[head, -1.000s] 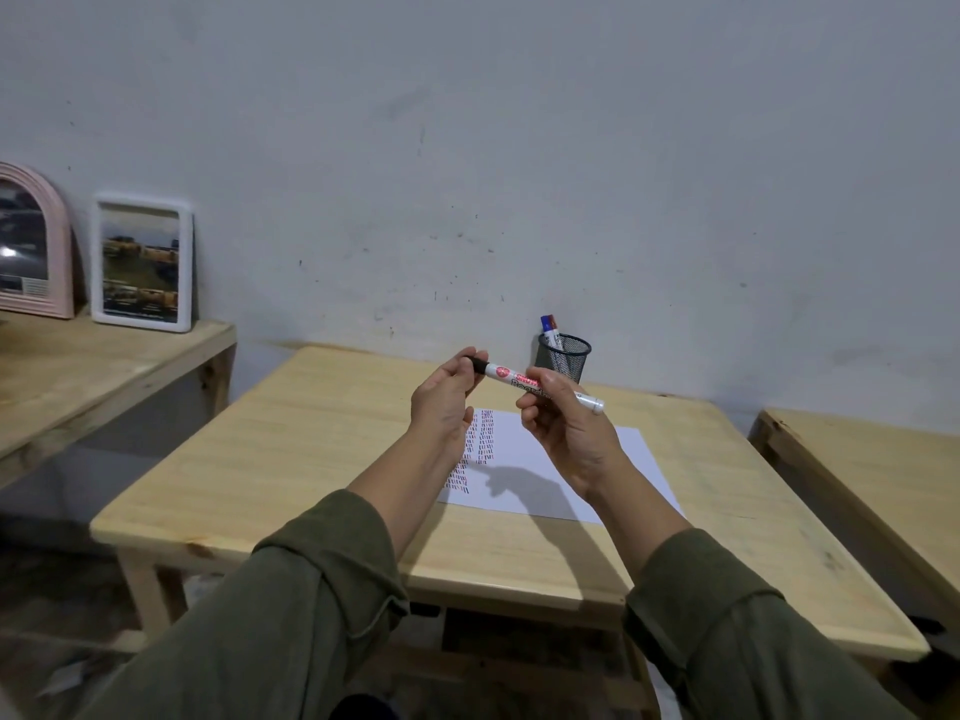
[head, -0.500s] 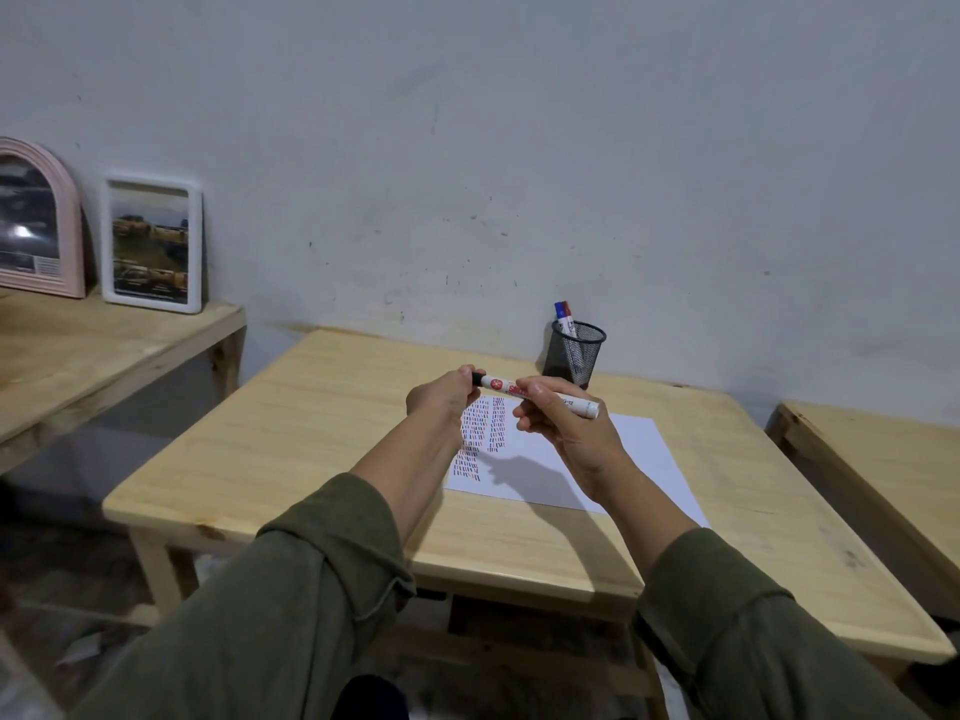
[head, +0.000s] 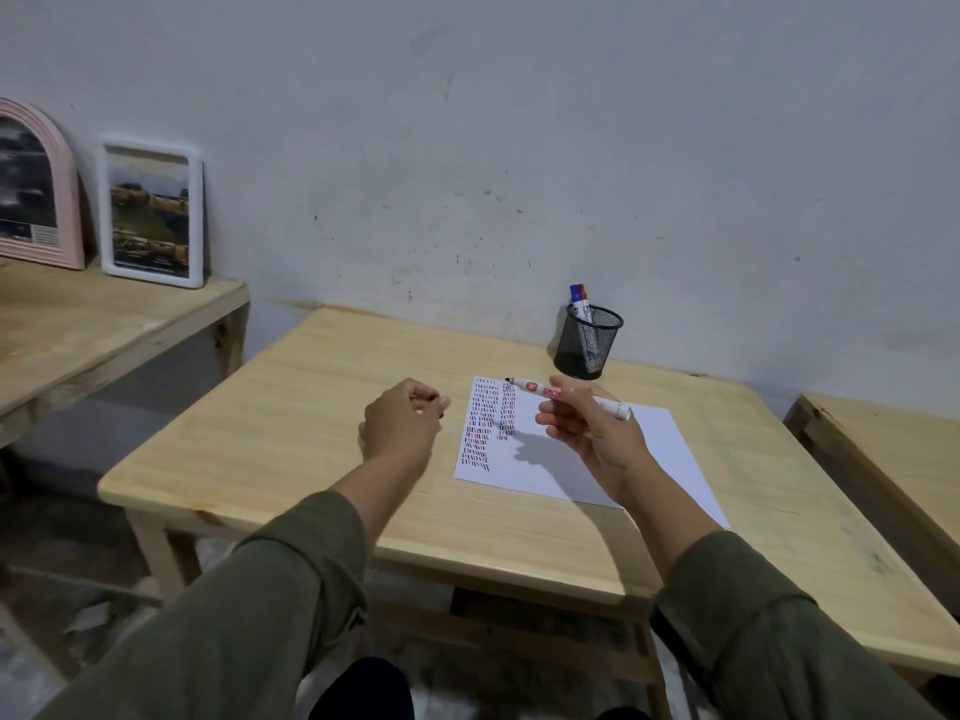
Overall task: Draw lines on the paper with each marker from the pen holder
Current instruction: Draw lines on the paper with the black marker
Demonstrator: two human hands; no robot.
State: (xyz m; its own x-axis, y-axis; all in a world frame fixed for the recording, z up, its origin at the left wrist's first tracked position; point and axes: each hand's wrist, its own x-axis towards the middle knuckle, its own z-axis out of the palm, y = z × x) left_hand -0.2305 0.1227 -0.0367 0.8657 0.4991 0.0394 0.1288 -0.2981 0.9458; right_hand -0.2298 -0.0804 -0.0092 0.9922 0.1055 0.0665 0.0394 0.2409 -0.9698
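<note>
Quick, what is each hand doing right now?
Left hand: closed in a loose fist; probably holding the cap, but that is hidden.
Right hand: closed on the marker, tip bare, above the paper.

We see a white marker (head: 563, 396) with red print on its barrel and a bare black tip, lying almost level in the air above the paper (head: 582, 449), tip toward the left. The paper is a white sheet lying flat on the wooden table, and its left part carries columns of short strokes in blue, red and black, while the rest is blank. Behind the sheet's far edge stands the pen holder (head: 588, 341), a black mesh cup, upright near the wall. Two markers (head: 579, 299) lean in it, one with a blue cap and one with a red cap.
</note>
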